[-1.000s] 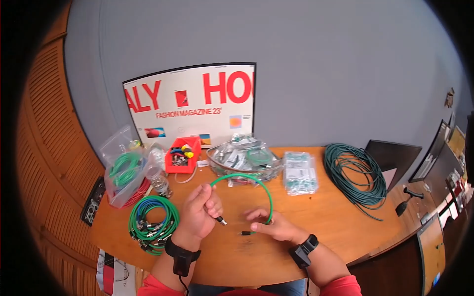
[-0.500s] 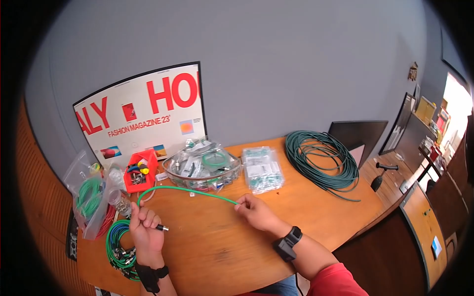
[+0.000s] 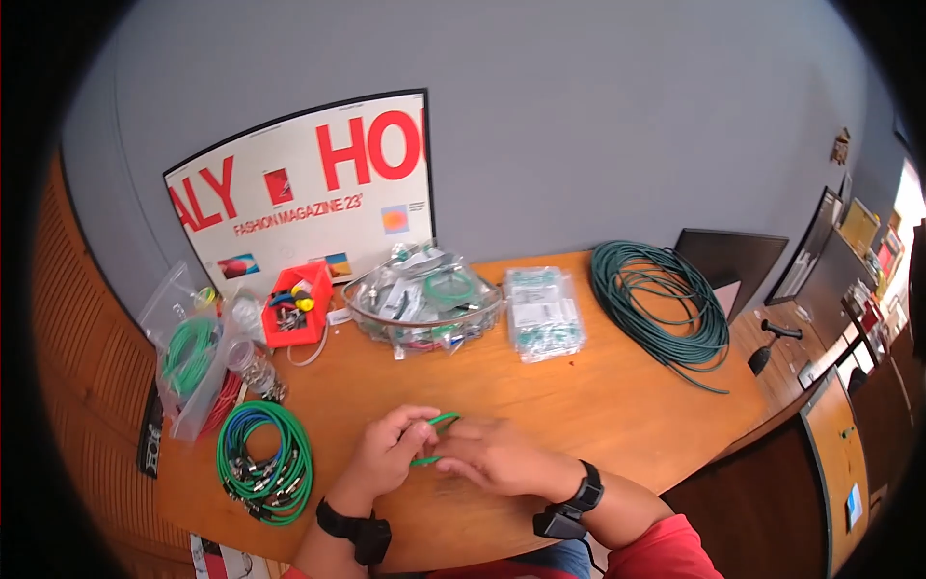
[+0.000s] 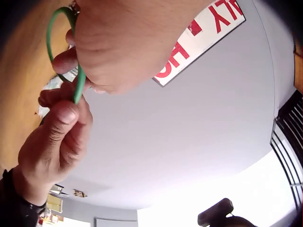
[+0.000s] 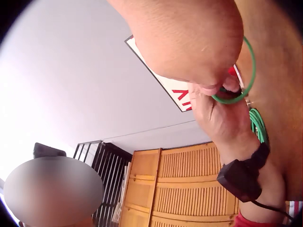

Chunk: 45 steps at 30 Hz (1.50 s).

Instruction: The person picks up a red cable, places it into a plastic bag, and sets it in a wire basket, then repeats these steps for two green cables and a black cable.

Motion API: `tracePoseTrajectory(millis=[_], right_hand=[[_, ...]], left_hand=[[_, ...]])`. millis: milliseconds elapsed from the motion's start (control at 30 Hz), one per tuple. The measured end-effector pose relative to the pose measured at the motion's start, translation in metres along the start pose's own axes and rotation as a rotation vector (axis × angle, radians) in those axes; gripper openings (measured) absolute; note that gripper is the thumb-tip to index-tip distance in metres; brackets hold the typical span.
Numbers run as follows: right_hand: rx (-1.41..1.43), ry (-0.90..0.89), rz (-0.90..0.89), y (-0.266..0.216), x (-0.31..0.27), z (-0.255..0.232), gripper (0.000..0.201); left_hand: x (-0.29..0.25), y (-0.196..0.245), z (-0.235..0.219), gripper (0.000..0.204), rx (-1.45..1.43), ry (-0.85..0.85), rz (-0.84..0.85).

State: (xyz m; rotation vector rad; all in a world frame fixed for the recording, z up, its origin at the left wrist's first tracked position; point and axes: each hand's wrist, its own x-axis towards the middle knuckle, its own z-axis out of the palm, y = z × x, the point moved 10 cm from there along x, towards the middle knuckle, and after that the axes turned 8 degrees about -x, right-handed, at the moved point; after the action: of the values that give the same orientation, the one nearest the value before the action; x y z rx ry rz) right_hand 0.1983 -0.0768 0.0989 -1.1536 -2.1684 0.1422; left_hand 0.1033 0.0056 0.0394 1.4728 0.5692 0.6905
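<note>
Both hands meet over the front of the table around a short green cable (image 3: pixel 444 419), bent into a small loop. My left hand (image 3: pixel 388 455) grips the cable, with its curled fingers close to the other hand. In the left wrist view, thumb and fingers of my right hand (image 4: pixel 54 137) pinch the green cable (image 4: pixel 81 82) where it comes down from the left hand. The right wrist view shows the loop of green cable (image 5: pixel 254 71) standing out beyond the hands. The cable's end connectors are hidden by the fingers.
Coiled green and blue cables with metal connectors (image 3: pixel 301 454) lie left of the hands. Behind stand a red bin (image 3: pixel 280 336), a jar (image 3: pixel 253 365), a bag of green cable (image 3: pixel 188 352), a basket of packets (image 3: pixel 386 333), bagged parts (image 3: pixel 545 323) and a dark green cable coil (image 3: pixel 612 309).
The hands were apart with the cable stretched between them half a second ago. Now they have come together, the cable drawn into a small loop. The head view has shifted slightly.
</note>
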Motion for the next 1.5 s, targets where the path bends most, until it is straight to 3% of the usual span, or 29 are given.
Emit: tracePoseTrajectory(millis=[167, 333, 467, 633, 667, 733, 833, 1067, 1367, 1500], right_hand=[[-0.035, 0.154, 0.036, 0.017, -0.001, -0.025, 0.018], [-0.301, 0.322, 0.083, 0.025, -0.002, -0.048, 0.012], [-0.293, 0.319, 0.151, 0.035, -0.004, -0.044, 0.015], [0.013, 0.342, 0.245, 0.047, -0.006, -0.028, 0.016], [0.017, 0.338, 0.240, 0.049, -0.008, -0.020, 0.016], [0.613, 0.172, 0.569, 0.085, -0.021, 0.025, 0.019], [0.863, 0.089, 0.667, 0.090, -0.024, 0.036, 0.022], [0.687, 0.058, 0.677, 0.091, -0.027, 0.037, 0.026], [0.963, -0.075, 0.678, 0.089, -0.027, 0.052, 0.028], [0.767, -0.017, 0.690, 0.094, -0.028, 0.039, 0.029]], left_hand=[[0.003, -0.007, 0.000, 0.030, -0.257, -0.016, -0.057], [0.001, -0.009, 0.011, 0.034, -0.382, -0.091, -0.132], [0.000, -0.005, 0.017, 0.033, -0.482, -0.114, -0.147], [0.000, -0.005, 0.015, 0.032, -0.530, -0.101, -0.131], [0.000, -0.004, 0.014, 0.031, -0.543, -0.101, -0.114], [0.001, -0.004, 0.011, 0.031, -0.522, -0.086, -0.089], [0.004, -0.005, 0.010, 0.030, -0.471, -0.074, -0.025], [0.008, -0.010, 0.008, 0.030, -0.388, -0.031, 0.053], [0.010, -0.019, 0.012, 0.036, -0.310, -0.030, -0.016], [0.014, -0.030, 0.007, 0.035, -0.239, 0.054, -0.040]])
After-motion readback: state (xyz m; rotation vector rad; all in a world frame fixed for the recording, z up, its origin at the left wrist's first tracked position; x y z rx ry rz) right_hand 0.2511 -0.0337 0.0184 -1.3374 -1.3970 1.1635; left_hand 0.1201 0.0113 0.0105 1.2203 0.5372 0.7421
